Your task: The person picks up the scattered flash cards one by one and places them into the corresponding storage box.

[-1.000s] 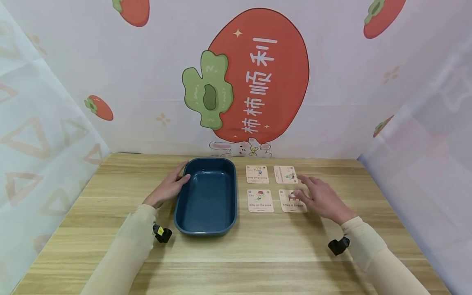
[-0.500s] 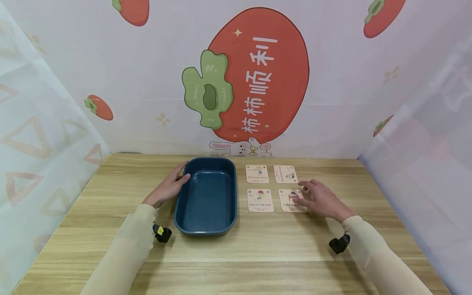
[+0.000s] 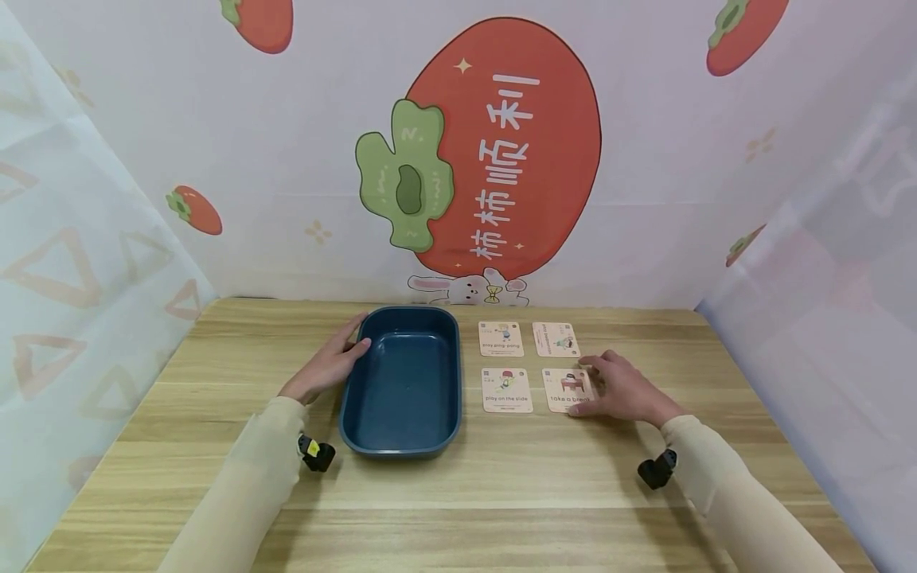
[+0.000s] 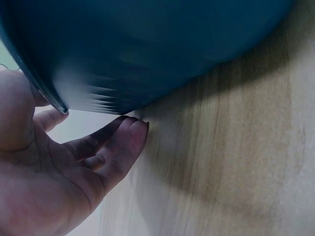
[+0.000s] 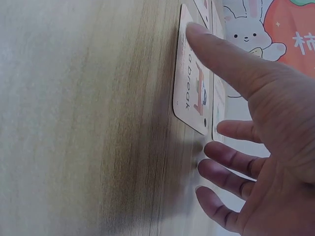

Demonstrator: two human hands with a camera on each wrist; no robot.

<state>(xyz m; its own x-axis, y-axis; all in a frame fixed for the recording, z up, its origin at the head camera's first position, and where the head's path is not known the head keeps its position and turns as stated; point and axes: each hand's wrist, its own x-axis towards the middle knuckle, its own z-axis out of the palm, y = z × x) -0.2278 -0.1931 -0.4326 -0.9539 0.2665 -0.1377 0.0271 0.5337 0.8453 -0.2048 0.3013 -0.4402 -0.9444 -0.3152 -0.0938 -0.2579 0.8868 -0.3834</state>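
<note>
A deep blue plastic tray [image 3: 401, 447] stands on the table. My left hand [image 3: 328, 364] holds its left side, the thumb over the rim and the other fingers outside the wall; in the left wrist view the fingertips [image 4: 133, 130] sit low beside the wall. My right hand [image 3: 623, 388] is over the right edge of the "take a break" card [image 3: 562, 384], thumb near its lower edge and fingers spread past its right side. In the right wrist view the thumb overlaps that card [image 5: 183, 93], which lies flat.
Beside it lie the "play on the slide" card [image 3: 505, 390], the "play ping-pong" card [image 3: 501, 339] and a sideways card [image 3: 556, 340]. A printed cloth backdrop [image 3: 322, 159] closes off the rear of the wooden table [image 3: 458, 525].
The right hand's thumb has moved down and toward me, from the middle of the "take a break" card to its lower edge. The left hand and the tray stay put.
</note>
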